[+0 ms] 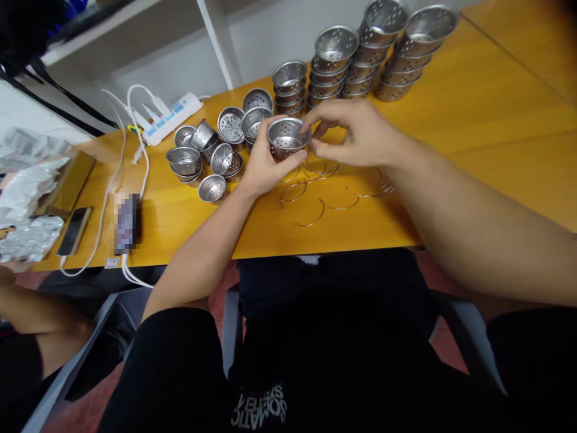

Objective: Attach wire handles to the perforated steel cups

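Note:
My left hand is closed around a small perforated metal cup, its thumb along the near side. The cup is upright, mouth up, above the table. At the cup's right rim, my right hand has its index finger over the edge and its thumb outside; whether a thin wire is also pinched there is too small to tell. Beneath both hands lie several thin curved wire handles on the wooden tabletop. More perforated cups sit loosely to the left of my left hand.
Several stacks of perforated cups stand along the back, to the right. At the back left are a white power strip and cables. Two phones and plastic packaging lie at left. Another person's arm shows at the lower left.

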`<state>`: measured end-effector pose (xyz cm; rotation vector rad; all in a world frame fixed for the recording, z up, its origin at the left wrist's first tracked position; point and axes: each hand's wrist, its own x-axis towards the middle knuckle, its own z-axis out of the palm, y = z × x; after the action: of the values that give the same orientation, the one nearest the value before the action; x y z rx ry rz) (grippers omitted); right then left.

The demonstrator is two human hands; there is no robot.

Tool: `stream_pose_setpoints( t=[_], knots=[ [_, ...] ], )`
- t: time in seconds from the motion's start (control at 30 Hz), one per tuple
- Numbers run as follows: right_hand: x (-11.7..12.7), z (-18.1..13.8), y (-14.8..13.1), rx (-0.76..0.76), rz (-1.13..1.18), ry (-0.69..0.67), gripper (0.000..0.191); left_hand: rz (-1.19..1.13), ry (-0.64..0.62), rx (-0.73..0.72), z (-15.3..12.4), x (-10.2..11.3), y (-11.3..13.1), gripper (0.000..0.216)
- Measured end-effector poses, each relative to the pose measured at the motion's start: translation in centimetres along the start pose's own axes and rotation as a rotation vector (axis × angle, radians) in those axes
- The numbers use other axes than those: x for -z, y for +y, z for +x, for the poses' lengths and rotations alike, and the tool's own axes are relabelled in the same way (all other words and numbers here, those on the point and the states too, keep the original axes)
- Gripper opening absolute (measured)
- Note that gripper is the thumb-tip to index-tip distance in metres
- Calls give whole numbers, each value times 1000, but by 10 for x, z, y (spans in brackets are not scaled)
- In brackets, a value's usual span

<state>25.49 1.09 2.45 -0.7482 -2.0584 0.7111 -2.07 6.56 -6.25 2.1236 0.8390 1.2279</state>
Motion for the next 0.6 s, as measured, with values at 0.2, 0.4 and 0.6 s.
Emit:
stream_pose_setpoints(
  t=[0.2,0.4,0.6],
  knots=[
    [-1,0,-5,17,-22,-37,30,12,4,-33,0,-2,-11,115],
    [-1,-2,-4,-43,-36,-2,34,-2,22,-19,0,0,-13,111],
    [3,-1,-9,-75,81,-44,30,41,-16,-49,-2,2,-18,109]
  ],
)
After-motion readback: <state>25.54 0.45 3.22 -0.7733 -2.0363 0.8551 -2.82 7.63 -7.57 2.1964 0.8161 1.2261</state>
